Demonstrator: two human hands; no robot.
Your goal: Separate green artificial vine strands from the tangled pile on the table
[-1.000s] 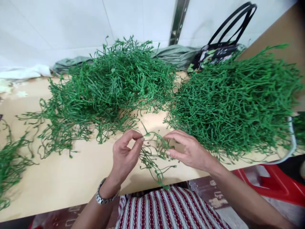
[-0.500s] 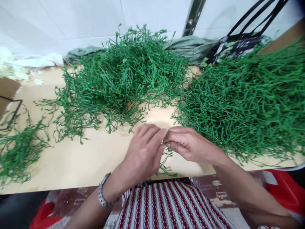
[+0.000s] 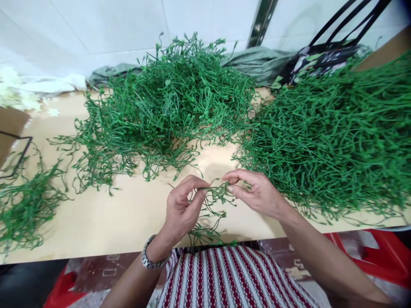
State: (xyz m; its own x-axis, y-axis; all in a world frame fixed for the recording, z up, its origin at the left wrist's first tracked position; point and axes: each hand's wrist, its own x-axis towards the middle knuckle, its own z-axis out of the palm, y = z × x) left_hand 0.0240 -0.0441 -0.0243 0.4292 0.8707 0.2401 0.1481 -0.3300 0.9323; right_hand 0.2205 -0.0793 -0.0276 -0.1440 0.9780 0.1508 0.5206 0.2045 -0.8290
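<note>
Between my two hands stretches a thin green artificial stem with small branching tips. My left hand pinches one end between thumb and index finger. At the other end, my right hand has its thumb and index finger closed on a green tip. Below them, by the table's front edge, lie more loose green stems. A large heap of green stems spreads behind my hands, and another large heap lies to the right.
A smaller bunch of green stems lies at the left on the table. Cream flowers and a brown box with a black wire frame stand at the far left. A patterned bag sits at the back right.
My hands, close together before, have moved apart, and the green stem between them now shows. My left hand has turned, so its thumb and pinching fingertips are visible.
</note>
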